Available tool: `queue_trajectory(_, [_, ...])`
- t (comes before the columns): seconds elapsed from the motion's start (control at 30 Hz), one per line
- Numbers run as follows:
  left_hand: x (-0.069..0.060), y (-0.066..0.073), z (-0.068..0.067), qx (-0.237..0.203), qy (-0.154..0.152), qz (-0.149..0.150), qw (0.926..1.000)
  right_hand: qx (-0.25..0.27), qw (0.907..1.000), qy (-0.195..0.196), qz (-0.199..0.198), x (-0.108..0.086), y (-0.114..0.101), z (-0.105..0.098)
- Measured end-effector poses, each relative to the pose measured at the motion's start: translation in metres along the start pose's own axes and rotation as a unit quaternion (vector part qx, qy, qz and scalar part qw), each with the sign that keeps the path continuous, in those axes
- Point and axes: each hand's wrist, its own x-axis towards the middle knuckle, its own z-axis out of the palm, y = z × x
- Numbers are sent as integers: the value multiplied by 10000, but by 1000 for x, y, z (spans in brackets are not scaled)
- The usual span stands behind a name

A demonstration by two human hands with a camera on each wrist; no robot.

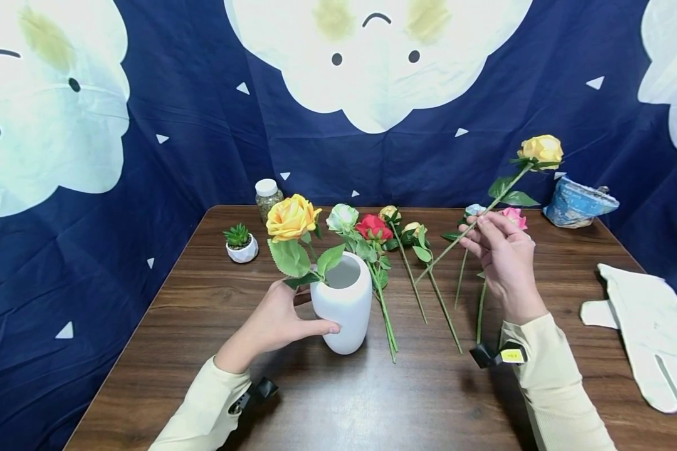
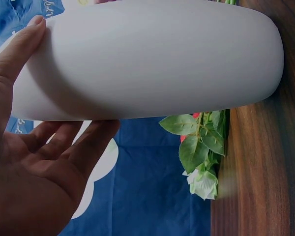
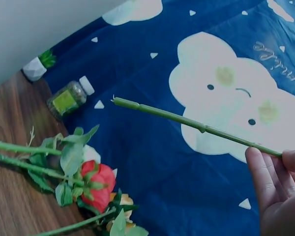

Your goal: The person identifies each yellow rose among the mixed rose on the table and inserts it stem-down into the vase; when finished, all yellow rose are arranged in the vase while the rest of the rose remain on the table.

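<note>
A white vase (image 1: 346,307) stands on the wooden table, with one yellow-orange artificial rose (image 1: 292,218) leaning in its mouth. My left hand (image 1: 279,319) holds the vase from its left side, thumb across the front and fingers behind. In the left wrist view the vase (image 2: 157,59) fills the upper part. My right hand (image 1: 504,263) pinches the stem of a yellow artificial rose (image 1: 541,151) above the table; its bloom is up to the right, its stem slanting down-left. In the right wrist view the bare stem end (image 3: 125,103) points toward the vase, apart from it.
Right of the vase lie a red rose (image 1: 375,228), a pale green-white rose (image 1: 342,217), and several other flowers. A small potted succulent (image 1: 242,245) and a jar (image 1: 268,198) stand back left. A blue bag (image 1: 578,203) and white gloves (image 1: 643,332) lie at the right.
</note>
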Motion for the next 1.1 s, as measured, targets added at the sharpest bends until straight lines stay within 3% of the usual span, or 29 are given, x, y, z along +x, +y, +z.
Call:
queue_trajectory(0.37, [0, 0, 0, 1, 3, -14, 10000, 478, 9978, -296, -361, -11, -9, 15])
queue_trajectory(0.7, [0, -1, 1, -144, -5, -84, 9999, 530, 9965, -441, -475, -17, -14, 23])
queue_trajectory(1.1, [0, -1, 0, -80, -18, -70, 9999, 1042, 9895, -779, -625, -26, -15, 34])
